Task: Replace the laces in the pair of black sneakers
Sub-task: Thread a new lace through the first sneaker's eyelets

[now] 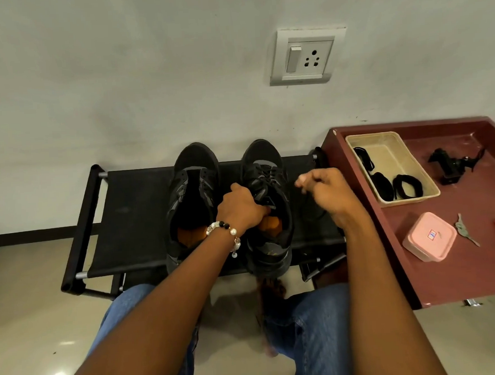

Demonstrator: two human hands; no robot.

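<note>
Two black mesh sneakers (pixel 227 206) are stood side by side on the black fabric rack (pixel 132 220). The right-side sneaker (pixel 266 186), still laced near its toe, is gripped at the tongue by the left hand (pixel 240 208), fingers curled tight. Just right of that sneaker, the right hand (pixel 324 191) is bunched, seemingly pinching a thin black lace (pixel 314 209). Unlacing looks underway; the remaining crossings likely need drawing out. Coiled black laces (pixel 407 187) are waiting in the beige plastic tray (pixel 394 146), further right.

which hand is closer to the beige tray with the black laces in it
Right. The right hand hovers closed between the right sneaker and the beige tray on the maroon table; the left hand grips that sneaker's collar, farther away.
</note>
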